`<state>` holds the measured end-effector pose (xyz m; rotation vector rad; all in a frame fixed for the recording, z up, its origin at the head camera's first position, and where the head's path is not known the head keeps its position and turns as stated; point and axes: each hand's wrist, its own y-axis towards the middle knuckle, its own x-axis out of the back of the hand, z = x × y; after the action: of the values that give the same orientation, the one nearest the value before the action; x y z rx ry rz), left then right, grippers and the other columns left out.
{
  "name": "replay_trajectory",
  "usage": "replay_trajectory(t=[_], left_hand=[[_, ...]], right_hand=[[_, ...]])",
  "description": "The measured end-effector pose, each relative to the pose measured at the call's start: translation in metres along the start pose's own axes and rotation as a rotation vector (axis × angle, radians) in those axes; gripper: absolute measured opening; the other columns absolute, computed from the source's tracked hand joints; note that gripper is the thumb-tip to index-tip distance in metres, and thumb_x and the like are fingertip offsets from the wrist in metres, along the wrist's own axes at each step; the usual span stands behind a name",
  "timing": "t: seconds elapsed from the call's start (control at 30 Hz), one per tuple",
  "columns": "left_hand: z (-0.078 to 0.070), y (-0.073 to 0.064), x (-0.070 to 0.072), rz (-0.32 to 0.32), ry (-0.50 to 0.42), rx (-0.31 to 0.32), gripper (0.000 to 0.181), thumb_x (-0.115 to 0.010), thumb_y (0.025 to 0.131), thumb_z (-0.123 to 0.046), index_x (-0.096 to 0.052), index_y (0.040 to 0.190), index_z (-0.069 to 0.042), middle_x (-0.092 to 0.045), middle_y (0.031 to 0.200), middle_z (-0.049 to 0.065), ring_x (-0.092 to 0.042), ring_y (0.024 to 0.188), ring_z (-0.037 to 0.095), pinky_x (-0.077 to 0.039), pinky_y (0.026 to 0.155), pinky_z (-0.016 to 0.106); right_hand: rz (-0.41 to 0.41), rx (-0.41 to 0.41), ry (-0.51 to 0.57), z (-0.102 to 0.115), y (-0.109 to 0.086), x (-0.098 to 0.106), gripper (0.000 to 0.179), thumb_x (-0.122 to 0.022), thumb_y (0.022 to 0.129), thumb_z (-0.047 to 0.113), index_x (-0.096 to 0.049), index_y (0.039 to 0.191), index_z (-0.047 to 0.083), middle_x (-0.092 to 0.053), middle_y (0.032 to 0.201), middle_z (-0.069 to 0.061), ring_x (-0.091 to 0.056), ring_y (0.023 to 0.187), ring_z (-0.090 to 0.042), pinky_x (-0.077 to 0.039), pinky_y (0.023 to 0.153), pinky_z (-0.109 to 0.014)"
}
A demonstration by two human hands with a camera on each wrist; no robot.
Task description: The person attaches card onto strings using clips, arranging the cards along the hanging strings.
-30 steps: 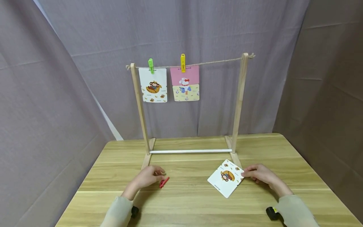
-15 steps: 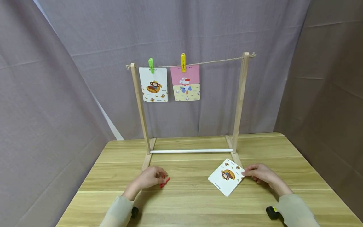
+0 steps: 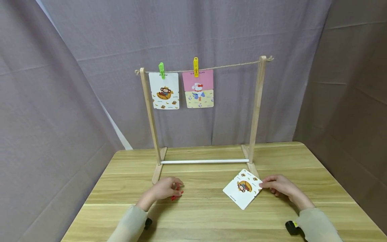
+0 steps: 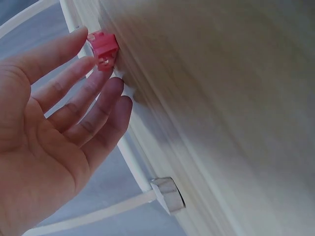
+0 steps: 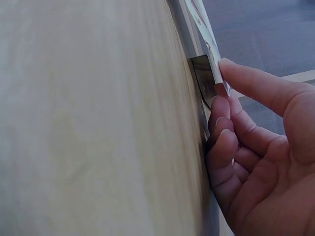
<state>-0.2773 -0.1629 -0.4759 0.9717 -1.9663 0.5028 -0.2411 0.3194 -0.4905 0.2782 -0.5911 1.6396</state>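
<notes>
My left hand [image 3: 164,188] is at a small red clothespin [image 3: 178,195], low over the table. The thumb and forefinger lie at opposite sides of the clothespin [image 4: 104,49] in the left wrist view, pinching it, while the other fingers are loosely bent. In the head view that hand partly covers it. My right hand [image 3: 279,186] pinches the corner of a white card [image 3: 237,196] with a monkey-and-banana print. The right wrist view shows this card [image 5: 209,42] nearly edge-on, between thumb and curled fingers.
A wooden frame [image 3: 256,111] with a white crossbar [image 3: 205,161] stands behind. From its string [image 3: 232,65] hang a monkey card [image 3: 164,101] on a green clothespin [image 3: 161,71] and a pink-and-yellow card [image 3: 207,80] on a yellow clothespin [image 3: 196,67]. Grey curtains [image 3: 181,30] surround the table [image 3: 205,218].
My left hand has moved slightly right and closed in on the red clothespin, covering more of it. The right hand and its card have hardly moved.
</notes>
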Motion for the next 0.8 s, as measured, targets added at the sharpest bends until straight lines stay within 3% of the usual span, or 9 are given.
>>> replay_trajectory(t=[0.27,0.53,0.8], left_hand=[[-0.0040,0.0026,-0.0016,0.000,0.027,0.001,0.037,-0.084,0.083,-0.013,-0.071,0.116,-0.002,-0.069,0.091,0.002,-0.060,0.080,0.012,-0.053,0.076,0.034],[-0.0041,-0.0034,-0.0016,-0.026,0.000,0.048,0.037,-0.086,0.080,-0.016,-0.071,0.109,-0.001,-0.068,0.089,0.004,-0.063,0.085,0.021,-0.053,0.079,0.040],[-0.0046,-0.0032,-0.0040,-0.041,0.036,0.046,0.030,-0.087,0.078,-0.015,-0.072,0.100,-0.003,-0.066,0.082,0.001,-0.058,0.076,0.010,-0.052,0.073,0.033]], right_hand=[[-0.005,-0.008,-0.020,0.0000,0.0006,0.0016,0.040,-0.074,0.091,0.027,-0.068,0.112,-0.005,-0.055,0.075,-0.003,-0.050,0.067,-0.017,-0.046,0.055,-0.027],[-0.005,-0.015,-0.026,-0.0014,0.0026,0.0018,0.042,-0.074,0.091,0.029,-0.068,0.114,-0.006,-0.056,0.077,-0.004,-0.051,0.070,-0.019,-0.049,0.058,-0.029],[-0.002,-0.017,-0.001,-0.0012,0.0010,0.0016,0.042,-0.075,0.091,0.028,-0.068,0.114,-0.006,-0.057,0.078,-0.004,-0.052,0.070,-0.018,-0.050,0.058,-0.029]])
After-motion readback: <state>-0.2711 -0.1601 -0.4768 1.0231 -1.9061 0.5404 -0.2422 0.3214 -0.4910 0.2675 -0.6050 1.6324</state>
